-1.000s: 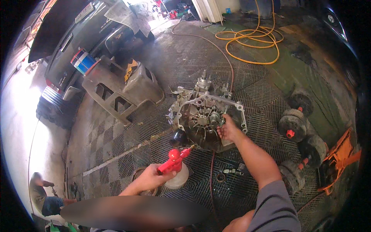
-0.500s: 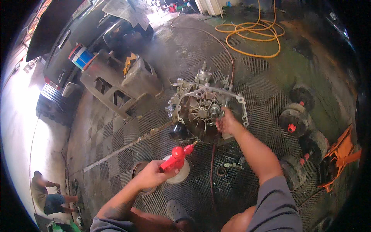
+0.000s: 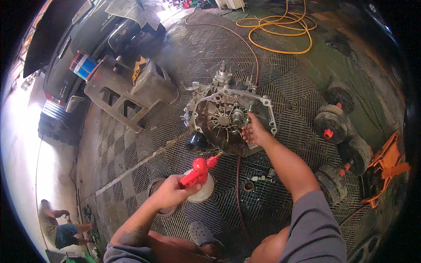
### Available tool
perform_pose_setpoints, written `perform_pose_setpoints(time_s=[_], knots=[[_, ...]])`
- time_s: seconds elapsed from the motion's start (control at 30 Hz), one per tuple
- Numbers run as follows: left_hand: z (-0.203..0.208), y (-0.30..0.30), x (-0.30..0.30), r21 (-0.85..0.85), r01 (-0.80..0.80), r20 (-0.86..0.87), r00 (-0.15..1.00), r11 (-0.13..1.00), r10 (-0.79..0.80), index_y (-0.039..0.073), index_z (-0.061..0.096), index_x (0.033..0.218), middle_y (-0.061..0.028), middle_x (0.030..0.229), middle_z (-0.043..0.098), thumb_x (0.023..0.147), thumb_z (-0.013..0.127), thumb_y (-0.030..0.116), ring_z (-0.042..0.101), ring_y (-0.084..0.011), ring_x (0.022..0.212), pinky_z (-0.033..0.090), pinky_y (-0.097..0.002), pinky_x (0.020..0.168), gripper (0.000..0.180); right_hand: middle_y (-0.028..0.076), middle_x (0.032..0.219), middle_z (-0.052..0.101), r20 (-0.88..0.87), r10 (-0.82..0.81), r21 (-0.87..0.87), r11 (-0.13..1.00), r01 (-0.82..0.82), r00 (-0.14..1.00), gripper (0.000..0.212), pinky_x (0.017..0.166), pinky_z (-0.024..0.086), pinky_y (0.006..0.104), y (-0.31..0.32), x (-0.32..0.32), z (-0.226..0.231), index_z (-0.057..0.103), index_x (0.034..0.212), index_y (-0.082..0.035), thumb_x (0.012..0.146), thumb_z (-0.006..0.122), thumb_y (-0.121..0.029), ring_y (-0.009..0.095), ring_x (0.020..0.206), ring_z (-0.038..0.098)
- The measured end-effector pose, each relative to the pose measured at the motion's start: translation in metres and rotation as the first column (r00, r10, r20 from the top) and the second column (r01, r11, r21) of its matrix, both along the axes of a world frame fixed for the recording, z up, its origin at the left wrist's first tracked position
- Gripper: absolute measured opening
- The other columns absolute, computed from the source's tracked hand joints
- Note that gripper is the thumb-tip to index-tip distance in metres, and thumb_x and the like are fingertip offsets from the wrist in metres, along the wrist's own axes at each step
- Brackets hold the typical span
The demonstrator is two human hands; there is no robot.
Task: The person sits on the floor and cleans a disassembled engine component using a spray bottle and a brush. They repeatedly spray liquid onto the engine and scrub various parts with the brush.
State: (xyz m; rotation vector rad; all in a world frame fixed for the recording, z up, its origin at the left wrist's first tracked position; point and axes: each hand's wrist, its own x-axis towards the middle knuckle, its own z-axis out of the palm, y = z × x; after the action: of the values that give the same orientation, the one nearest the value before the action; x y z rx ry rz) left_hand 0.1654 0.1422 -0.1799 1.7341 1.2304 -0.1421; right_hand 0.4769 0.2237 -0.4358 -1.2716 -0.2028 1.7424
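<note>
My left hand is closed around a red spray gun with a round knob on top and a brass-coloured tip. That tip points at the lower edge of a gearbox, whose open bell housing faces me. Inside the housing, ribs and a central shaft show. My right hand reaches into the housing's right side, its fingers curled at the lower end of a short metal rod. Part of the grip is hidden. Below the spray gun stands a pale round tub.
A grey plastic stool with a paint bucket lies at the left. Weight plates and an orange metal frame are at the right. A yellow hose coils behind. Another person sits far left.
The view has shifted, so the gearbox sits slightly left and higher. My right hand's fingers look a little more spread at the rod. The left hand keeps its grip on the spray gun.
</note>
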Motion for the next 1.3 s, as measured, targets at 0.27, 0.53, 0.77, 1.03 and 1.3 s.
perform_pose_setpoints(time_s=[0.27,0.53,0.77,1.03,1.3], knots=[[0.0,-0.004,0.002,-0.084,-0.039,0.02,0.999,0.996,0.041,0.002,0.068,0.108,0.0028,0.081,0.061,0.09,0.071,0.032,0.053,-0.0065,0.073,0.046,-0.0266,0.068,0.035,0.012,0.075,0.059,-0.02,-0.009,-0.131,0.991,0.007,1.0,0.082,0.053,0.045,0.0356,-0.012,0.002,-0.016,0.057,0.094,0.0,0.082,0.042,-0.079,0.022,0.06,0.056],[-0.005,-0.006,-0.002,-0.006,0.004,-0.012,1.0,1.0,-0.005,0.001,0.068,0.106,0.0022,0.074,0.06,0.09,0.07,0.034,0.053,-0.0074,0.068,0.045,-0.0277,0.064,0.036,0.015,0.076,0.058,0.158,-0.018,-0.159,0.986,0.044,0.987,0.086,0.043,0.034,0.0327,-0.011,-0.01,-0.023,0.052,0.095,0.001,0.083,0.037,-0.083,0.019,0.049,0.048],[-0.008,-0.006,0.002,0.035,0.0,0.057,0.998,0.999,-0.002,0.001,0.068,0.103,0.0035,0.073,0.059,0.09,0.07,0.033,0.052,-0.0061,0.067,0.044,-0.0274,0.062,0.034,0.012,0.074,0.06,0.123,0.14,-0.075,0.988,-0.131,0.982,0.068,0.042,0.035,0.0294,-0.033,-0.02,-0.019,0.055,0.097,-0.003,0.092,0.04,-0.07,0.017,0.047,0.047],[-0.081,0.018,0.018,-0.16,-0.131,0.216,0.963,0.978,0.164,0.003,0.068,0.099,0.0033,0.069,0.059,0.09,0.069,0.032,0.053,-0.0058,0.06,0.043,-0.0264,0.054,0.03,0.023,0.094,0.067,0.925,0.303,-0.333,0.36,-0.872,-0.228,0.039,0.076,0.053,0.0502,-0.143,-0.043,-0.047,0.064,0.109,-0.005,0.081,0.069,-0.03,0.039,0.094,0.066],[-0.103,0.037,0.012,-0.237,-0.098,0.481,0.852,0.967,0.205,0.006,0.055,0.074,0.0005,0.058,0.05,0.098,0.051,0.051,0.045,-0.01,0.048,0.035,-0.0265,0.047,0.051,0.02,0.095,0.07,0.867,0.203,-0.498,0.317,-0.807,-0.456,0.024,0.078,0.055,0.0495,-0.147,-0.061,-0.051,0.072,0.095,-0.002,0.076,0.063,-0.013,0.037,0.089,0.069]])
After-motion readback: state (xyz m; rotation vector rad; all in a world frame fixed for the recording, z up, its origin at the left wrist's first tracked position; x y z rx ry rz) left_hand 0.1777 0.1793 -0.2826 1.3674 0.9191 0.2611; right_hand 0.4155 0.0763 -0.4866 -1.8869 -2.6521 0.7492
